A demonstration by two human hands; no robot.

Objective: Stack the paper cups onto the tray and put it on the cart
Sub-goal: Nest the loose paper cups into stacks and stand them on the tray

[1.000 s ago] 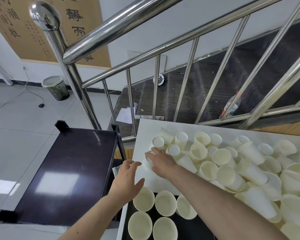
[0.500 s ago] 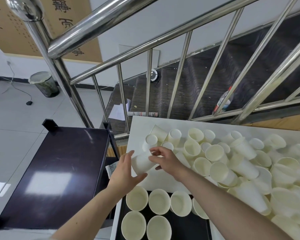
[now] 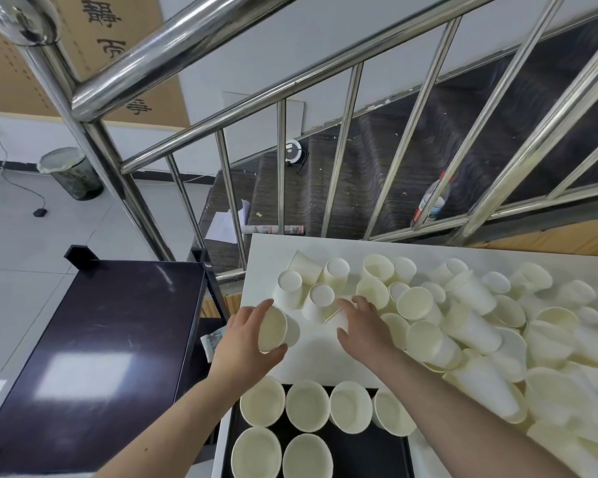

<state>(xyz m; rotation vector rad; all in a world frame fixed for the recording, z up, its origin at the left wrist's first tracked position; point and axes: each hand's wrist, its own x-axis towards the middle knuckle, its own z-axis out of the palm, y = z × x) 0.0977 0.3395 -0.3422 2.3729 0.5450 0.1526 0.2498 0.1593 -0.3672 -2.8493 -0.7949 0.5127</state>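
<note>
Black tray (image 3: pixel 387 457) at the near edge is being occupied by six upright paper cups, four in the far row (image 3: pixel 328 407) and two in the near row (image 3: pixel 282 455), with their mouths facing up. It is being supported by the white table (image 3: pixel 311 357). Just beyond the tray, one paper cup (image 3: pixel 273 329) is being gripped on its side by the left hand (image 3: pixel 247 343), with the fingers curled over its top and the thumb pressed under its rim, the mouth turned toward the camera. To the right of it, the right hand (image 3: pixel 363 327) is being held with fingers spread and relaxed over a cup lying at the edge of the pile; whether that cup is being gripped cannot be told. Further back and to the right, the table is being covered by a loose heap of cups (image 3: pixel 480 326), some upright, some upturned, many tipped over. To the left, the dark cart (image 3: pixel 90 339) is being kept just beside the table. Beyond everything, a steel stair railing (image 3: pixel 221 77) is being seen, with dark steps behind it.
</note>
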